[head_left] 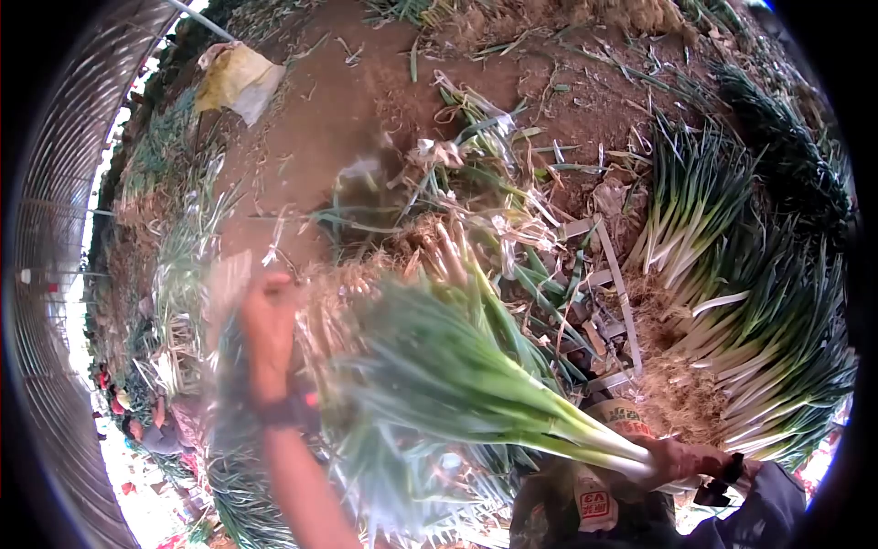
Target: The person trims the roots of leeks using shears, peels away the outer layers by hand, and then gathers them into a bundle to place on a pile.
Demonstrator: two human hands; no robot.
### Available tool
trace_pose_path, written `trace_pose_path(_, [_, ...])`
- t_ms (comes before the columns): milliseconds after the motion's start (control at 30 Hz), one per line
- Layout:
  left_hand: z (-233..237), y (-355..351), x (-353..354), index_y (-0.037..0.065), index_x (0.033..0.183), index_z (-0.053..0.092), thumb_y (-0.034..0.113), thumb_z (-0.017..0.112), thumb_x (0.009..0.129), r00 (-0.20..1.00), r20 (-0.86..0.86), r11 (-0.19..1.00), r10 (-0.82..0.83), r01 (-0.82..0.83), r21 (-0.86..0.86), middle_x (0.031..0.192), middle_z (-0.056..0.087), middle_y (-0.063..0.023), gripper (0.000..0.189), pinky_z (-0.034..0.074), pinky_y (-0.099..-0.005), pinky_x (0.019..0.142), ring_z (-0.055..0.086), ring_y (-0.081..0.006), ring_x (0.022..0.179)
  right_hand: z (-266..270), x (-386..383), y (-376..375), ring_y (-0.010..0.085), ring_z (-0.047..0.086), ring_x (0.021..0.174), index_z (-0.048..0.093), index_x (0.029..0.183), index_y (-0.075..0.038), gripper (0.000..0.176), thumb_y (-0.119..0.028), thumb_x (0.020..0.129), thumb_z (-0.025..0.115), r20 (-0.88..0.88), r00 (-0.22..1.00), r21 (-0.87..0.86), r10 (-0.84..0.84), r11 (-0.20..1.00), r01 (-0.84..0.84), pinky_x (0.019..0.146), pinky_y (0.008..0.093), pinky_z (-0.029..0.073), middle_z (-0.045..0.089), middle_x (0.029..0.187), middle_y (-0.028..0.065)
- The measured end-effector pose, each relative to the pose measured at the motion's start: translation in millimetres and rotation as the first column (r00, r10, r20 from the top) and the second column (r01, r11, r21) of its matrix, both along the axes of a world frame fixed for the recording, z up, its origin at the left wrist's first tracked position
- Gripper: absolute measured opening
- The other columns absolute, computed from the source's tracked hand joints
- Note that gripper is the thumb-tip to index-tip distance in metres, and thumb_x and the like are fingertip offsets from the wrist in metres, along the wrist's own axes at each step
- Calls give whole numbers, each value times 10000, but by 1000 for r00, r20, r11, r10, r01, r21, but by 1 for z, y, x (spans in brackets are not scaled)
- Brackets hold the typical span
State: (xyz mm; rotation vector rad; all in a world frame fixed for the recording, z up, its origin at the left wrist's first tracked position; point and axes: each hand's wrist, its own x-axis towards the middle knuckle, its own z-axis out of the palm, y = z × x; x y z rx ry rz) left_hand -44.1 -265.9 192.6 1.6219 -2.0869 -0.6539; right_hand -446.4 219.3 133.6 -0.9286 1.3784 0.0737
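My right hand grips the white stalks of a bunch of green onions, low on the right. The green leaves fan out to the left from that grip. My left hand is raised at the left end of the bunch, next to the dry brown leaf tips. It is blurred with its fingers curled, and I cannot make out whether it holds any leaves. A dark band sits on its wrist. A dark sleeve covers my right forearm.
A big heap of green onions lies to the right. Cut leaves and dry trimmings litter the brown soil. A yellow bag lies far left. A printed sack is below the bunch. Other people work low left.
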Motion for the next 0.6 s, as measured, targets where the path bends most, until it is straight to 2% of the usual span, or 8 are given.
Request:
trace_pose_path(33, [-9, 15, 9, 16, 1250, 636, 116, 768, 825, 999, -37, 1000, -5, 6, 28, 1210, 650, -95, 457, 478, -311, 927, 589, -168, 1048, 2, -1, 0, 303, 700, 871, 550, 1304, -12, 655, -207, 754, 849, 6, 1000, 38, -20, 999, 20, 735, 392, 595, 692, 1021, 191])
trace_pose_path(100, [-11, 52, 5, 23, 1302, 612, 158, 723, 878, 990, -87, 983, 115, -101, 151, 1067, 669, -70, 459, 496, -314, 753, 593, -144, 812, 7, -5, -3, 288, 702, 861, 565, 1288, -10, 643, -223, 754, 853, 12, 999, 109, -47, 993, 46, 729, 382, 594, 699, 1011, 180])
trace_pose_path(167, [-28, 81, 17, 12, 1328, 594, 301, 642, 956, 986, -21, 961, 168, -158, 228, 916, 669, -32, 473, 488, -308, 699, 606, -138, 763, 12, -7, -3, 273, 705, 850, 579, 1272, -9, 631, -240, 754, 857, 15, 996, 177, -84, 981, 80, 723, 371, 593, 705, 1002, 169])
trace_pose_path(267, [-87, 139, 23, 11, 1285, 624, 483, 543, 995, 913, -266, 933, 310, -239, 267, 807, 661, -30, 560, 486, -284, 676, 632, -129, 716, 17, -9, -6, 250, 708, 835, 601, 1248, -6, 615, -264, 754, 863, 6, 989, 257, -149, 956, 143, 714, 356, 592, 714, 988, 152])
trace_pose_path(367, [-105, 204, 1, 26, 1254, 639, 492, 557, 992, 881, -254, 843, 399, -244, 480, 801, 679, -76, 541, 543, -317, 695, 676, -162, 676, 25, -14, -18, 226, 712, 820, 623, 1224, -4, 602, -289, 754, 870, 6, 977, 307, -212, 930, 200, 706, 341, 591, 723, 974, 135])
trace_pose_path(467, [-133, 262, -21, 22, 1248, 630, 400, 609, 989, 839, -364, 804, 406, -138, 579, 793, 680, -84, 458, 565, -304, 674, 691, -170, 701, 38, -28, -21, 197, 696, 845, 595, 1289, -13, 663, -264, 748, 884, 156, 941, 309, -301, 920, 243, 745, 333, 581, 719, 1031, 120])
trace_pose_path(500, [-134, 275, -35, 20, 1238, 632, 367, 627, 985, 753, -382, 675, 535, -110, 729, 808, 687, -89, 429, 570, -300, 668, 694, -173, 714, 38, -33, -15, 198, 690, 865, 582, 1321, -21, 677, -236, 754, 882, 196, 920, 340, -339, 904, 261, 767, 337, 578, 717, 1042, 109])
trace_pose_path(600, [-139, 300, -72, 24, 1195, 650, 238, 603, 997, 756, -592, 731, 280, 232, 642, 931, 698, -87, 296, 581, -304, 748, 694, -178, 863, 36, -44, 16, 202, 682, 884, 562, 1359, -15, 652, -155, 785, 835, 262, 797, 310, -544, 830, 464, 776, 322, 570, 696, 1049, 103])
